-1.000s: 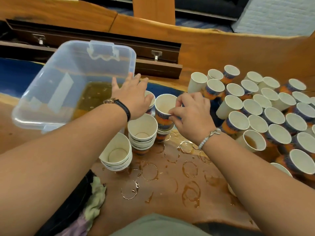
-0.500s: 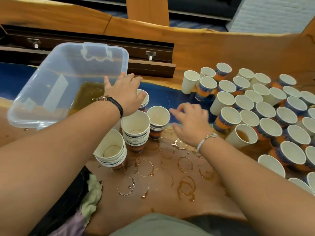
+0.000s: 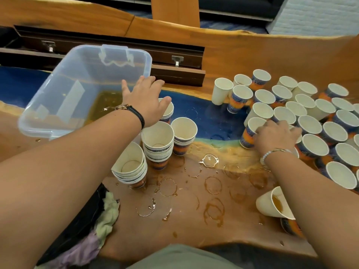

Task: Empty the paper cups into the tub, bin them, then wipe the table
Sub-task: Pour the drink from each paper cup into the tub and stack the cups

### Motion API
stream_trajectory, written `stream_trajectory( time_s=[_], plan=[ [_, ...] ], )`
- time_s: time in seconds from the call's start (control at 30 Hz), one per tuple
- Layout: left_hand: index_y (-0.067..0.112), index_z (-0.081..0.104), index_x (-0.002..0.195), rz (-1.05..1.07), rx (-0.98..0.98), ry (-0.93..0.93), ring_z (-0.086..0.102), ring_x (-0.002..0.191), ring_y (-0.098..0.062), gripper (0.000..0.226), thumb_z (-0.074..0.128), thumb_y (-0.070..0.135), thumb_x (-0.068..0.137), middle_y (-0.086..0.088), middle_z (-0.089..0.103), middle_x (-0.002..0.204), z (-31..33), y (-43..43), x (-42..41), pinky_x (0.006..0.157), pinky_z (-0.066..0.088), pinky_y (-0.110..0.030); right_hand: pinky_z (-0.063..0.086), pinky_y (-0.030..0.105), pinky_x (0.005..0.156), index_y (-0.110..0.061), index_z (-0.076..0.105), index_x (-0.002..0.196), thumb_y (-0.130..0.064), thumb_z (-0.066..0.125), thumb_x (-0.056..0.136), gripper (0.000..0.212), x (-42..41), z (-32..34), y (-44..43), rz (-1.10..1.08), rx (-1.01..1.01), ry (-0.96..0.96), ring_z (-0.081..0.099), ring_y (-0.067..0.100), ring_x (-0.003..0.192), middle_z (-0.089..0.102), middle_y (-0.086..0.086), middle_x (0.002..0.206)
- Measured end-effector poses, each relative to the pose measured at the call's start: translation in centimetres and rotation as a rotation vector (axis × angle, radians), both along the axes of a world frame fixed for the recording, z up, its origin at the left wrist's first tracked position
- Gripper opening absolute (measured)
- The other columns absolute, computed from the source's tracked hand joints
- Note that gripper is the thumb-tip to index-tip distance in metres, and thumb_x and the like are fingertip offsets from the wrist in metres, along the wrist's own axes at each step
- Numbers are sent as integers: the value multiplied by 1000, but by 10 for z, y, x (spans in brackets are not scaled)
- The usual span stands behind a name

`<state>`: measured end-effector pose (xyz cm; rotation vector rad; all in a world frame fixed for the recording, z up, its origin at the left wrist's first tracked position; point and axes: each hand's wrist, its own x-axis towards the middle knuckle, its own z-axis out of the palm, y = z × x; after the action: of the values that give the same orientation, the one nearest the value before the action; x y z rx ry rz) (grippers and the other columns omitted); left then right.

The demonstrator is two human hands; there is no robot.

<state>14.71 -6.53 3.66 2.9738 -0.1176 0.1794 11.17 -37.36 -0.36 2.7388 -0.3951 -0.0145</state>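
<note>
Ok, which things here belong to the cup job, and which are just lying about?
Job: clear tub with brown liquid; nested cup stacks; loose cups on the right; tipped cup with liquid; rags at the near edge; spill rings.
Lying about: dark latched case behind the tub; wooden upright beyond.

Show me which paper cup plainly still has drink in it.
The cup nearest the viewer, beside the right forearm: amber liquid shows inside it, while the other cups farther back show only white insides from here.

Right hand [image 3: 275,137] over cups [image 3: 312,145], stacks [image 3: 157,146] beside tub [image 3: 64,78]
</note>
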Motion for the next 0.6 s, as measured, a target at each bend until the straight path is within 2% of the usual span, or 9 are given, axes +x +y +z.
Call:
stream_trajectory(
  time_s=[0.13,0.27,0.33,0.37,0.43,0.47,0.53,0.6],
  plan=[
    [28,34,144,-9,-121,-82,21,144,-19,52,44,48,96,3,32,152,5,1,-3,113,-1,-61,30,44,87,-23,71,102,-26,49,94,23,9,36,36,229,45,-182,42,28,105,62,-1,102],
    [30,34,143,-68,-271,-119,30,140,-18,68,63,51,85,5,35,150,18,5,-12,115,-3,-56,26,45,90,-18,71,105,-35,54,92,27,10,98,95,523,185,-316,39,33,110,57,2,108],
    [29,32,144,-129,-395,-92,33,137,-17,80,72,50,77,6,37,149,26,6,-17,117,4,-53,26,44,88,-20,72,105,-37,58,89,27,9,123,126,656,227,-363,39,34,112,53,3,110],
    [28,33,143,-158,-515,-74,37,133,-15,85,77,47,73,6,42,144,30,8,-19,117,16,-50,26,43,88,-23,72,105,-38,59,88,26,8,133,141,707,252,-378,39,34,112,52,2,111],
    [24,39,137,-165,-808,-49,50,118,-9,86,85,38,66,8,54,127,37,14,-22,102,42,-29,25,40,87,-27,71,106,-40,58,88,26,7,145,167,779,306,-392,39,31,113,50,0,113],
    [23,42,134,-134,-910,-61,55,111,-8,82,86,33,65,8,57,121,40,20,-23,90,47,-21,24,39,86,-29,71,107,-42,58,88,26,6,147,179,816,339,-400,39,30,113,49,0,113],
    [24,44,128,-50,-986,-103,56,104,-8,72,84,26,68,7,57,116,44,32,-22,79,50,-17,23,35,84,-31,70,108,-43,58,88,27,8,145,196,873,412,-446,40,27,112,50,0,114],
    [29,41,127,26,-968,-103,53,105,-8,70,82,28,69,8,54,117,43,55,-20,77,50,-19,24,32,83,-33,64,116,-45,56,87,32,13,136,209,862,529,-494,41,23,112,49,-1,118]
  ],
)
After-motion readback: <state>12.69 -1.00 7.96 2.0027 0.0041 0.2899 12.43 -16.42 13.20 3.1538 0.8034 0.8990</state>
